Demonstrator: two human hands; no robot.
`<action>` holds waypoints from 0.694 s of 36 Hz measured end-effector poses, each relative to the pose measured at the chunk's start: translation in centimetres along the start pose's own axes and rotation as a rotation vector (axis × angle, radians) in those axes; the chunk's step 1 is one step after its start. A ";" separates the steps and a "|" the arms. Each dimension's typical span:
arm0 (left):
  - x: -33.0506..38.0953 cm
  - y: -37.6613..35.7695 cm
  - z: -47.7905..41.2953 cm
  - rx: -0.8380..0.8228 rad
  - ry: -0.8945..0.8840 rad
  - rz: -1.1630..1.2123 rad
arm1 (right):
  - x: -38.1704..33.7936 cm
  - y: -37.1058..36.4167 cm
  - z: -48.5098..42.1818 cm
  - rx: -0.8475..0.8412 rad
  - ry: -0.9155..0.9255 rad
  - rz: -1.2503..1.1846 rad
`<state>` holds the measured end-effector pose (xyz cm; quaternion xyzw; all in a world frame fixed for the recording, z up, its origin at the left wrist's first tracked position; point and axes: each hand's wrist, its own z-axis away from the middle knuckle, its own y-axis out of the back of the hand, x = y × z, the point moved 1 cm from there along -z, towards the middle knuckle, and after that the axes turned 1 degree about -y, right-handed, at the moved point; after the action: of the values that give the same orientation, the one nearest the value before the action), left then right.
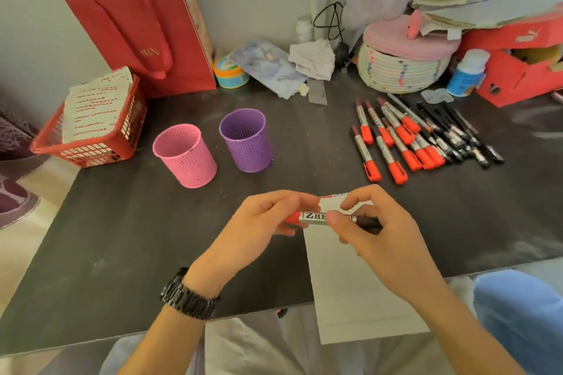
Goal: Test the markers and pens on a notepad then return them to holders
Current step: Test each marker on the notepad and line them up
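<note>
I hold a red-capped marker (313,218) level above the white notepad (353,289) at the table's front. My left hand (259,225) grips the red cap end and my right hand (377,231) pinches the barrel near the dark end. A pink holder (185,155) and a purple holder (246,140) stand side by side behind my hands, both with nothing seen inside. Several red-capped markers (393,137) and black pens (457,134) lie in a row at the right.
A red basket (91,137) with papers sits at the left edge, a red gift bag (143,30) behind it. A woven lidded basket (402,64), a red shoebox (518,70), a white bottle (467,73) and clutter line the back wall.
</note>
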<state>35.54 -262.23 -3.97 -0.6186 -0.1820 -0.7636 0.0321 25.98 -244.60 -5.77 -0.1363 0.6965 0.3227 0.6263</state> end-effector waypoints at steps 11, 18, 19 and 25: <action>0.1 4.3 1.4 -0.265 0.044 -0.202 | -1.8 -0.5 -4.0 -0.204 0.141 0.091; -0.1 5.7 2.4 -0.172 0.027 -0.216 | -3.4 -3.5 -5.1 -0.285 0.204 0.155; -0.2 6.1 2.7 -0.153 0.011 -0.216 | -3.6 -3.9 -5.3 -0.292 0.196 0.151; -1.1 8.8 3.9 0.021 -0.044 -0.169 | -3.0 -5.9 -5.2 -0.314 0.132 0.220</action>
<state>41.81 -269.41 -2.32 -0.6172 -0.2421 -0.7480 -0.0298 25.90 -252.93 -4.48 -0.1762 0.6879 0.4843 0.5111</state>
